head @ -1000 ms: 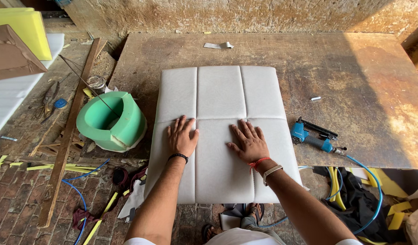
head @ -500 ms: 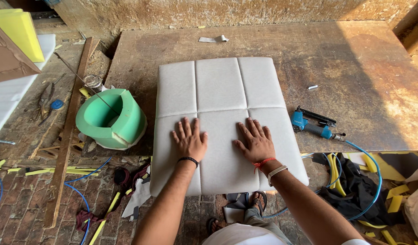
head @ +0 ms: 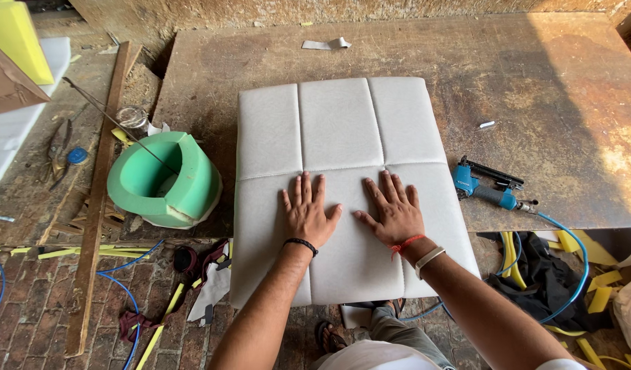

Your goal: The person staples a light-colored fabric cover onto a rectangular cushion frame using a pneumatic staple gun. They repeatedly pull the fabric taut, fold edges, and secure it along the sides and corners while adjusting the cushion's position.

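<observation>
Nearest to you, both palms lie flat on the white padded cushion panel [head: 343, 185]; your left hand [head: 306, 212] has its fingers spread and pressed down just below the cross seam, and your right hand [head: 393, 211] lies beside it in the same open, flattened way, gripping nothing; held like this, the hands seem to weigh the cover down and smooth it against the padding. The panel rests on the worn wooden table [head: 548, 89], its near edge overhanging the table's front edge toward your body, which puts the stitched lower half within easy reach. To the right, just beside the panel, a blue pneumatic stapler [head: 485, 185] lies on the table, its blue hose [head: 569, 274] trailing off the edge, close to your right hand. To the left, a green foam ring [head: 166, 179] sits near the panel's side, apart from it; farther back, a small grey scrap [head: 326, 44] lies well beyond the panel.
</observation>
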Tool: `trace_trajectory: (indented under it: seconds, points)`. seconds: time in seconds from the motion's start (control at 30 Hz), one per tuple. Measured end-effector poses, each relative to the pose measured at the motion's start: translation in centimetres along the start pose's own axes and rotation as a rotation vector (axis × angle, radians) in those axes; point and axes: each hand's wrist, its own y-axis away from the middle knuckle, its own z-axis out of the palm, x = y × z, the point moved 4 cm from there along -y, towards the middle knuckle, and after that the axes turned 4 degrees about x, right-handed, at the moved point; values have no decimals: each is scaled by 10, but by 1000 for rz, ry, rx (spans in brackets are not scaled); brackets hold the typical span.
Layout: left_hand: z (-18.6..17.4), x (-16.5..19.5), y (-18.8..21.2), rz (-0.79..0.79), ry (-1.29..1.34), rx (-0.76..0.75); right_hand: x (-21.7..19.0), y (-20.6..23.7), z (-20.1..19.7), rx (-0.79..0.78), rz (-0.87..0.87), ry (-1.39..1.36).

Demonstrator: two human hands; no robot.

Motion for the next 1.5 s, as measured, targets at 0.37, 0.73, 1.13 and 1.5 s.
trace_trajectory:
  seconds: [0.37, 0.73, 1.13, 1.5]
  points:
    - [4, 8, -123, 3, 44, -18, 7, -120, 4, -12, -49, -56]
    - [13, 0, -257, -50, 30, 6, 30, -261, 10, -96, -115, -49]
    - [26, -6, -363, -107, -50, -162, 56, -376, 58, -119, -221, -43]
    - [35, -4, -368, -192, -37, 117, 51, -398, 38, -190, -125, -141]
